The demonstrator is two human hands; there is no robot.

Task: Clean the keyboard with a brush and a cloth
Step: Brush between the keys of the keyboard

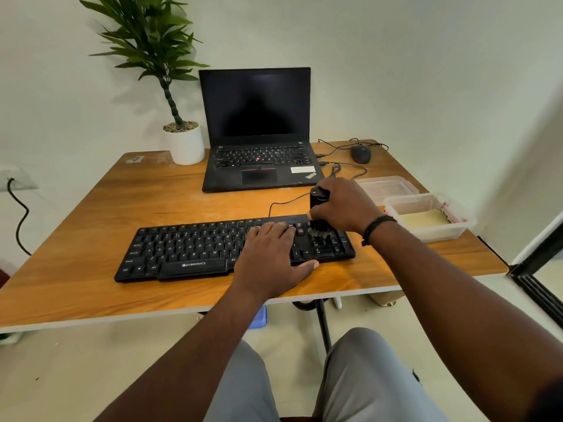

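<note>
**Brush worked over the keypad end**

The black keyboard lies with its long axis across the wooden table. A stubby black brush is gripped upright in the right hand, its splayed bristles set on the keys at the right end. The left hand is laid flat, fingers straight, on the keys just left of the brush. Most unbrushed keys appear to lie leftward. The yellowish cloth is folded in a clear plastic tub, nearer the right hand.

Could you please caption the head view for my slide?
Right hand brushes the keyboard's right end with a black brush while the left hand steadies it.
</note>
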